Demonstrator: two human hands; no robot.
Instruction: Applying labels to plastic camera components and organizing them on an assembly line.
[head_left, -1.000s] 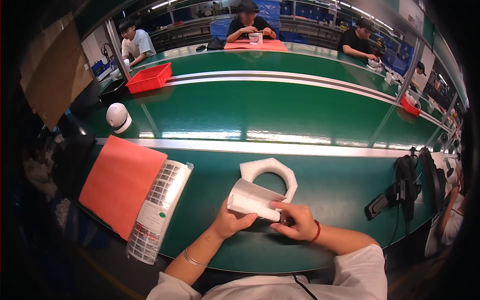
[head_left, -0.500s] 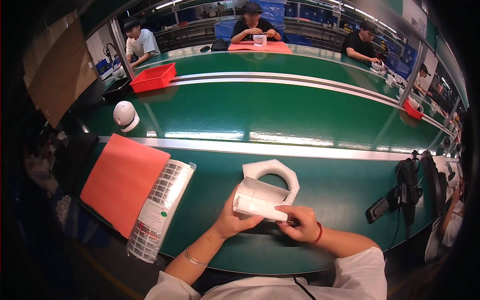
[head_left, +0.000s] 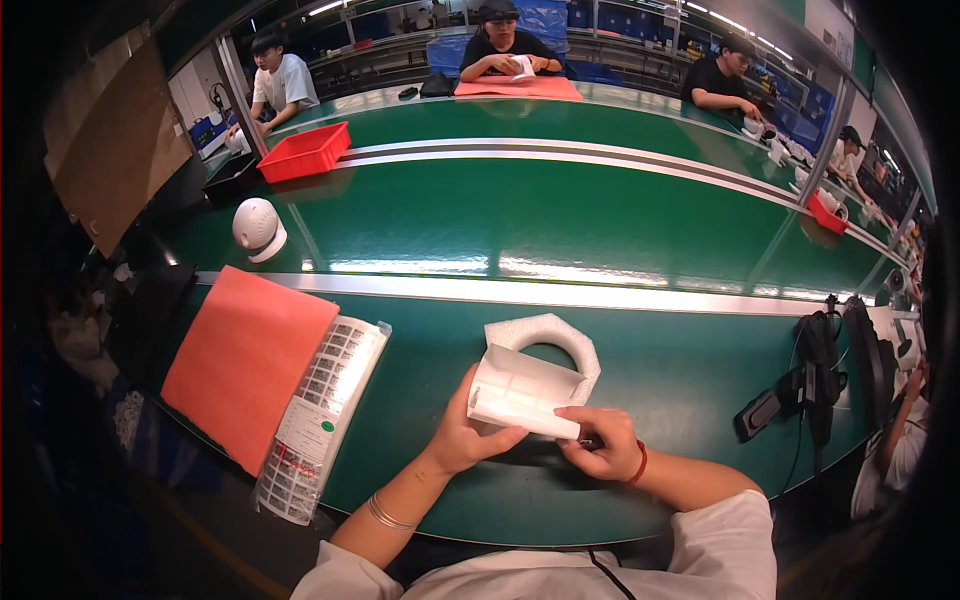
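Note:
A white sheet (head_left: 522,390), curled into a trough and faintly marked in rectangles like a label sheet, is held between both hands above the green bench. My left hand (head_left: 468,430) is closed on its left end, thumb along the near edge. At the right end my right hand (head_left: 602,442) pinches the near corner between thumb and fingers; whether anything smaller is in that pinch is hidden. Just behind the sheet lies a white foam ring (head_left: 583,352) with an angular outer edge, partly covered by the sheet.
An orange-red mat (head_left: 250,360) overlaps a stack of printed label sheets (head_left: 335,390) at left. A white rounded device (head_left: 257,228) stands on the green belt (head_left: 480,215). Black cabled gear (head_left: 810,385) lies right. Across are a red bin (head_left: 305,152) and several people working.
The white device on the belt has shifted slightly right. My hands and the curled sheet have barely moved. Across the belt, a person has lifted and tilted a white part.

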